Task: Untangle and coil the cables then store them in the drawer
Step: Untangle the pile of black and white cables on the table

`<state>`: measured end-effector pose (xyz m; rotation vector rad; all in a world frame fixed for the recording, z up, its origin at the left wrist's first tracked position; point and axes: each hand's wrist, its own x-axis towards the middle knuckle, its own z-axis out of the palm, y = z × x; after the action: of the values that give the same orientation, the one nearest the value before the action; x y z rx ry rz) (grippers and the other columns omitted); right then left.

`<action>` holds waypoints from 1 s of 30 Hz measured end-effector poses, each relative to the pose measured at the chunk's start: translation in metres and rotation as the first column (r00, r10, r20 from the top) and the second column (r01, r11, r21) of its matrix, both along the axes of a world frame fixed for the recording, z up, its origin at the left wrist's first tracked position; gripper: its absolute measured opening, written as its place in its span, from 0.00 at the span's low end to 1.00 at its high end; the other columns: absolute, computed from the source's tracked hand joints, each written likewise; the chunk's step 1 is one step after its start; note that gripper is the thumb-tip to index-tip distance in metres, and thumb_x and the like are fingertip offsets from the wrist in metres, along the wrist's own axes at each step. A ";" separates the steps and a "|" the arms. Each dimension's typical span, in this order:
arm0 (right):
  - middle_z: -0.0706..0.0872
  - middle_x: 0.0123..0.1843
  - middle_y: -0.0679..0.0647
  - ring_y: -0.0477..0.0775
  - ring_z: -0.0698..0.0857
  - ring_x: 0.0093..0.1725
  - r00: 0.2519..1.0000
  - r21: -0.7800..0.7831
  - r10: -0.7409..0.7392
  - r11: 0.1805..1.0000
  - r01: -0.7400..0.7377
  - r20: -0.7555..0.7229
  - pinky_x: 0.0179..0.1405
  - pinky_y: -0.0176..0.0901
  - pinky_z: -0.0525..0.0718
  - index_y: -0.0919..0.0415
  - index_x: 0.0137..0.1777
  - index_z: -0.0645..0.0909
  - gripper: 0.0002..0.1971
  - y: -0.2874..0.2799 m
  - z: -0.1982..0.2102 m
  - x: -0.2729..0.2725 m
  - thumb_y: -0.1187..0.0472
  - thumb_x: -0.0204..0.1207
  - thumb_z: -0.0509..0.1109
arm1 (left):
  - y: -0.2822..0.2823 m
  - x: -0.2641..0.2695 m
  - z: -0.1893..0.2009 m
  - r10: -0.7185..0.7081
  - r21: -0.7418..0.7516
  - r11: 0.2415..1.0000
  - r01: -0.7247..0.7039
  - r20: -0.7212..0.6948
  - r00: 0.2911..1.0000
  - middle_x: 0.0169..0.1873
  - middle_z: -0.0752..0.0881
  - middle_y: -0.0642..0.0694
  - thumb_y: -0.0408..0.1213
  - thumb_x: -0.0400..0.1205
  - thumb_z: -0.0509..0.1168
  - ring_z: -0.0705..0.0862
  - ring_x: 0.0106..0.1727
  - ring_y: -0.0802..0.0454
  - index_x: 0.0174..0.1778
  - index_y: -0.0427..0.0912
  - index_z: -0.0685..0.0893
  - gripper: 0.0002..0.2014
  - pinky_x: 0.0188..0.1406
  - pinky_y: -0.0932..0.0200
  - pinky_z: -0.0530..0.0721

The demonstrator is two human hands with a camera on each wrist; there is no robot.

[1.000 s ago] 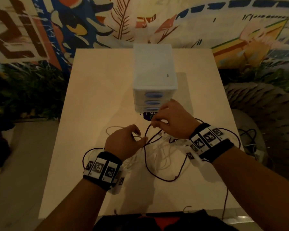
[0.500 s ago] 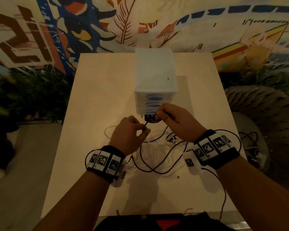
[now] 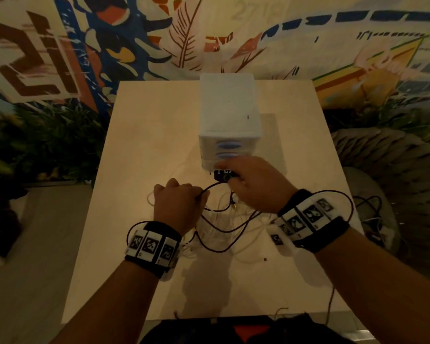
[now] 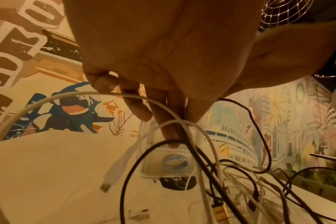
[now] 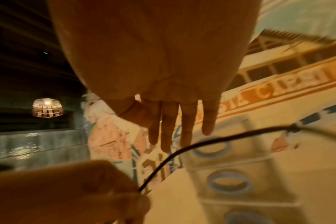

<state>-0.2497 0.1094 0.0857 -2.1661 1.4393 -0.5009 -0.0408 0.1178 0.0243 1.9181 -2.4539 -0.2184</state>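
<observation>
Cables (image 3: pixel 224 219) lie in a tangled pile on the tabletop (image 3: pixel 139 150), just before the drawer box (image 3: pixel 230 120). Left hand (image 3: pixel 178 207) pinches a black cable (image 3: pixel 210 188). Right hand (image 3: pixel 256 184) has straight fingers, holding nothing.

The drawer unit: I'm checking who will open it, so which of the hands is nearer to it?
Right. The right hand reaches the drawer unit at its lowest front, fingers straight. The left hand sits nearer the person, gripping a black cable.

Black cable (image 3: pixel 216 247) and white cables (image 3: pixel 248 234) — tangled, loose on table (image 3: pixel 139 150). Drawer unit (image 3: pixel 230 120) behind — white, blue handles, drawers shut.
</observation>
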 end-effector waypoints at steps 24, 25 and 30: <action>0.86 0.57 0.54 0.63 0.83 0.58 0.894 -0.253 -0.351 0.925 0.284 -0.280 0.55 0.56 0.78 0.50 0.61 0.86 0.18 -0.005 0.002 -0.046 0.62 0.71 0.68 | 0.007 -0.009 0.006 -0.047 -0.026 0.998 0.049 0.070 0.996 0.32 0.88 0.57 0.66 0.85 0.57 0.82 0.48 0.49 0.41 0.59 0.90 0.22 0.56 0.44 0.67; 0.88 0.59 0.53 0.62 0.84 0.60 0.926 -0.318 -0.284 0.927 0.199 -0.249 0.58 0.57 0.78 0.51 0.59 0.88 0.21 -0.003 0.005 -0.033 0.62 0.67 0.65 | 0.008 -0.010 0.006 -0.063 -0.046 0.997 0.065 0.058 0.996 0.30 0.87 0.57 0.64 0.84 0.59 0.81 0.47 0.49 0.38 0.57 0.90 0.21 0.55 0.45 0.67; 0.91 0.54 0.49 0.56 0.85 0.62 0.893 -0.056 0.133 0.983 -0.173 -0.431 0.69 0.61 0.75 0.51 0.56 0.89 0.22 0.002 -0.005 0.029 0.45 0.82 0.54 | 0.007 -0.017 0.006 -0.117 -0.147 0.983 0.109 -0.046 0.992 0.20 0.82 0.52 0.51 0.81 0.55 0.81 0.32 0.46 0.23 0.50 0.84 0.23 0.50 0.46 0.72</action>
<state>-0.2211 0.1109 0.0808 -2.5523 1.4616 -0.0312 -0.0576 0.1252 0.0299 1.6956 -2.4710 -0.0901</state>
